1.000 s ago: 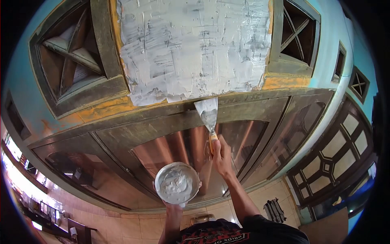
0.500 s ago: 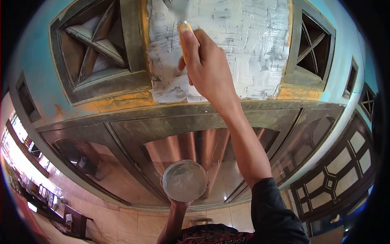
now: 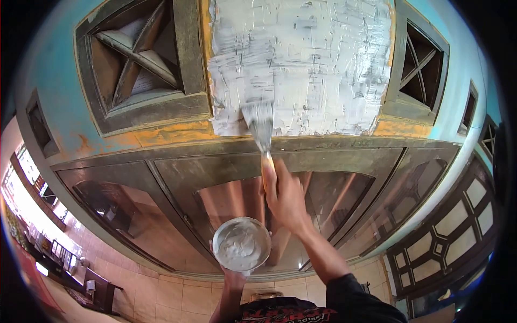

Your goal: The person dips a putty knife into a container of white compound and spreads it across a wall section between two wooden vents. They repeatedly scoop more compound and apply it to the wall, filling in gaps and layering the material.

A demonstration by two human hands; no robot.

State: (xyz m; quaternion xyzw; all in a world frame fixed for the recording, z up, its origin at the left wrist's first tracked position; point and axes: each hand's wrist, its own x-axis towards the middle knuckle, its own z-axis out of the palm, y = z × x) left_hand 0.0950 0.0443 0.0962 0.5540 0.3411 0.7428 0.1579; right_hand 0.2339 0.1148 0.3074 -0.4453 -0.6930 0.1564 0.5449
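Observation:
My right hand [image 3: 285, 195] is wrapped round the yellow handle of a putty knife [image 3: 260, 126]. Its wide metal blade points up and lies at the lower left part of a panel coated in streaky white-grey putty [image 3: 312, 70]. Below, my left hand [image 3: 235, 272] supports a round bowl [image 3: 216, 245] from underneath, mostly hidden behind it. Pale grey putty [image 3: 240, 247] lies in uneven lumps inside the bowl.
Wooden vents with crossed bars flank the panel, a left vent [image 3: 134, 59] and a right vent [image 3: 420, 67]. Under the panel runs a wooden frame [image 3: 231, 156] with glass panes. A dark lattice door [image 3: 439, 247] stands at right, and dark furniture [image 3: 99, 290] at lower left.
My right hand has come down with the putty knife, from high on the panel to below its lower edge. The bowl now tilts more towards me, showing more of the putty inside.

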